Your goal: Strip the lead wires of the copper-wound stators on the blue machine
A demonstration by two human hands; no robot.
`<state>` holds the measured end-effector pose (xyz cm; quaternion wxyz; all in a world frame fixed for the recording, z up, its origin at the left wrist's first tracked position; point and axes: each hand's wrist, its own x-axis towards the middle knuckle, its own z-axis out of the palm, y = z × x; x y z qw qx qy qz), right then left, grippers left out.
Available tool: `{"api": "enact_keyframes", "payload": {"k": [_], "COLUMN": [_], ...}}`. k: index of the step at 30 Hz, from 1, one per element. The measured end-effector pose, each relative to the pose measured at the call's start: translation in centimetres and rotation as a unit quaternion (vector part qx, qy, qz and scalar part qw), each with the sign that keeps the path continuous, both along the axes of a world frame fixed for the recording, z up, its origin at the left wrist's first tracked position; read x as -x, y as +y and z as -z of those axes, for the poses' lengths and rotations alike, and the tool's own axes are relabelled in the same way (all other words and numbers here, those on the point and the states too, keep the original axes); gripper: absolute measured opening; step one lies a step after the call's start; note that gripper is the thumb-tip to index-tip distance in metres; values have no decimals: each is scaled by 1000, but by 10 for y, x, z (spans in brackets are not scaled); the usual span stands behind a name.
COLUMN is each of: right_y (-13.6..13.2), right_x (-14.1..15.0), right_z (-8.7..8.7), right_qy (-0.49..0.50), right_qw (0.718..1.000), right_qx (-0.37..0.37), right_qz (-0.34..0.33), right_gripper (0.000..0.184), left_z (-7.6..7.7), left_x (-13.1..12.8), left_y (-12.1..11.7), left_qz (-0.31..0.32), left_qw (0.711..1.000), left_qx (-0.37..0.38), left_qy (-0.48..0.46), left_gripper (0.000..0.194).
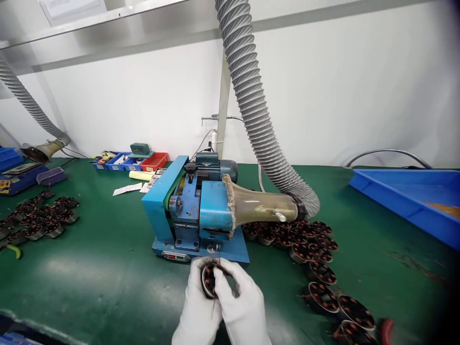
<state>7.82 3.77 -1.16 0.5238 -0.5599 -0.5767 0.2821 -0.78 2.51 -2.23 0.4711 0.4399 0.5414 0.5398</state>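
In white gloves, both my hands are at a wound motor stator (208, 281), a round metal ring with copper coils inside, in front of the blue belt-driven machine (196, 206). My left hand (199, 304) is wrapped around the ring's left side. My right hand (244, 302) closes on its right side, with the thumb over the coils and the index finger reaching to the far rim. Thin wires stick out above and below the stator. The fingertips behind the ring are hidden.
Many similar stators (319, 273) lie on the green bench right of the machine, and another group (39, 215) is at far left. A grey suction hose (251, 96) runs down to a funnel (266, 206) on the machine. A blue tray (406, 196) stands right; small bins (154, 161) sit behind.
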Motion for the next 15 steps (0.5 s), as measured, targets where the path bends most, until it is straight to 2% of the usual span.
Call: {"api": "enact_keyframes", "payload": {"k": [2, 4, 6, 8, 10, 13, 15], "right_y": [-13, -20, -24, -27, -31, -39, -41], "right_x": [-5, -12, -22, -32, -41, -47, -45], "right_z": [6, 5, -1, -11, -21, -33, -36], "right_qy": [62, 163, 278, 361, 399, 411, 382], "right_qw": [997, 982, 949, 917, 893, 867, 878], "right_qx": [-8, 32, 89, 131, 168, 210, 201], "right_qz": [-35, -87, -115, -110, -124, -190, -205], "right_gripper": [20, 23, 28, 28, 28, 42, 46], "left_z": [1, -2, -11, -20, -27, -30, -27], "left_x": [7, 13, 19, 21, 19, 12, 7], "left_y": [-16, -24, -25, -23, -22, -26, -32], "left_qz": [19, 45, 75, 71, 26, -1, 25], "left_qw": [1000, 998, 992, 986, 993, 1000, 996], "left_qx": [9, 16, 8, -15, -14, 17, 39], "left_qy": [-3, 27, 99, 152, 115, -7, -80], "left_gripper": [47, 60, 62, 53, 48, 58, 66]}}
